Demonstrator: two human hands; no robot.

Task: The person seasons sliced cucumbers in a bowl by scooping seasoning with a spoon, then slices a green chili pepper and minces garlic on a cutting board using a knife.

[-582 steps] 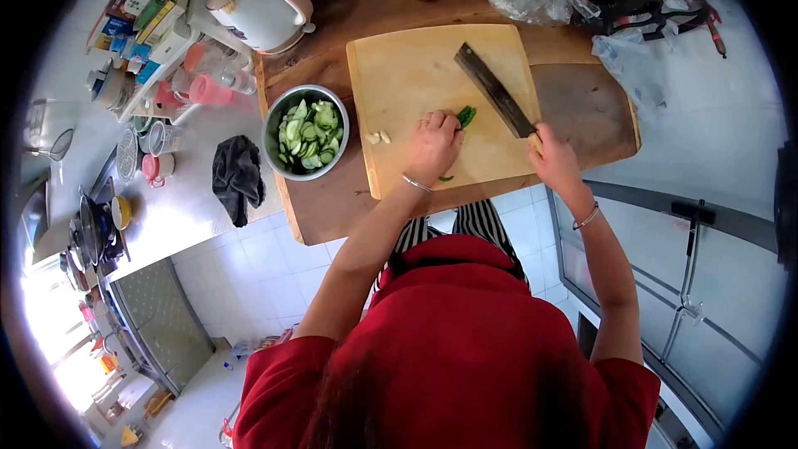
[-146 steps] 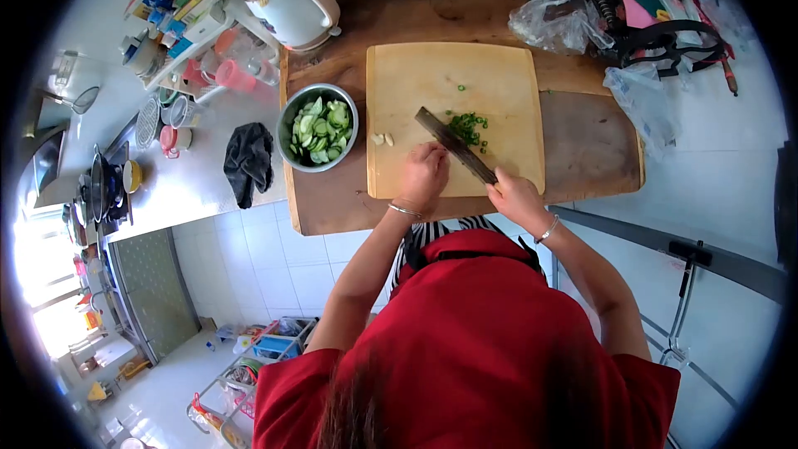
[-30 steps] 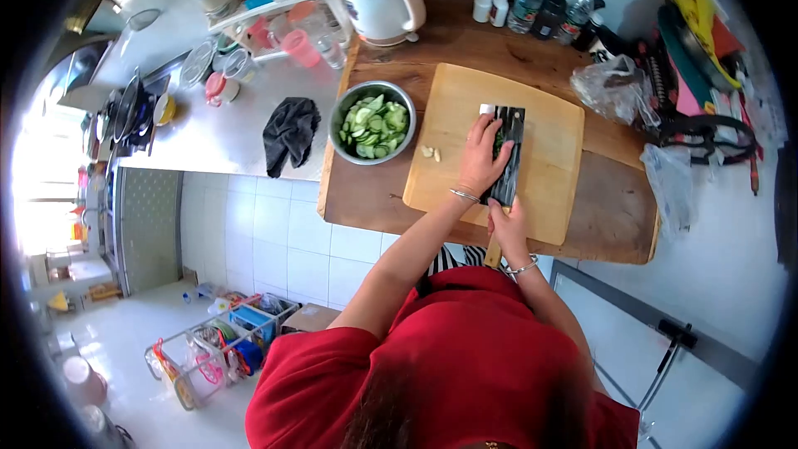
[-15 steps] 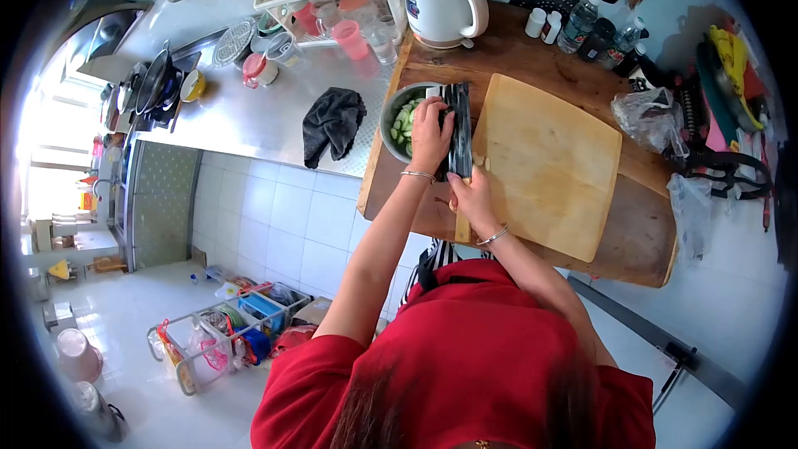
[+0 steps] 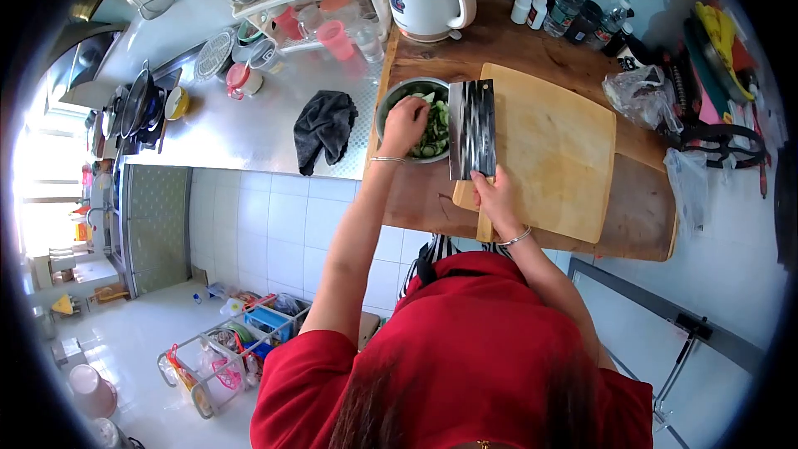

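Note:
My right hand (image 5: 496, 199) grips the wooden handle of a cleaver (image 5: 472, 129), whose broad dark blade lies between the bowl and the cutting board. The metal bowl (image 5: 381, 106) holds green cucumber slices (image 5: 434, 140). Over the bowl's left side is my left hand (image 5: 405, 126), its fingers curled down among the slices; the fingertips are partly hidden, so what they hold does not show. To the right, the wooden cutting board (image 5: 549, 150) lies flat, partly under the blade.
A white kettle (image 5: 426, 0) stands at the back of the wooden table (image 5: 416, 199). Bottles (image 5: 567, 7) line the wall, with a plastic bag (image 5: 638, 96) at the right. A dark cloth (image 5: 324, 129) lies on the steel counter (image 5: 249, 129); a wire rack (image 5: 229, 357) stands on the floor.
My left hand has moved off the cleaver blade and down-left into the bowl. The cleaver has shifted right, now showing its broad face over the board's left edge.

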